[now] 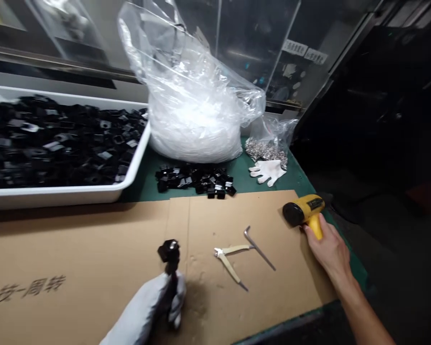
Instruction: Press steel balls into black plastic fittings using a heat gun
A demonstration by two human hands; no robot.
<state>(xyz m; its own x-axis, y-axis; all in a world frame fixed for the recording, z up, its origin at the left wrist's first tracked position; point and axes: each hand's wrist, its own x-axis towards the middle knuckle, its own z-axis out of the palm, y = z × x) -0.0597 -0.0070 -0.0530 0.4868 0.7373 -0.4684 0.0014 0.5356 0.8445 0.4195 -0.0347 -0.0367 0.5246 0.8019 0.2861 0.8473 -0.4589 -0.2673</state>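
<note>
My left hand (154,302), in a white glove, is closed around a dark stem with a small black plastic part (170,251) at its top. A shiny spot shows on that part; the grip itself is partly hidden. Bare, my right hand (330,247) wraps round the yellow handle of a heat gun (311,206) at the right edge of the cardboard. Its rounded black end points left. Between my hands lie spread cutting pliers (230,263) with pale handles and an L-shaped hex key (260,249).
Cardboard (93,258) covers the front of the green table (298,179). Behind it stand a white tray (136,160) of black parts, loose black parts (194,179), a large clear bag (197,110), a bag of small metal pieces (269,146) and a white glove (267,171).
</note>
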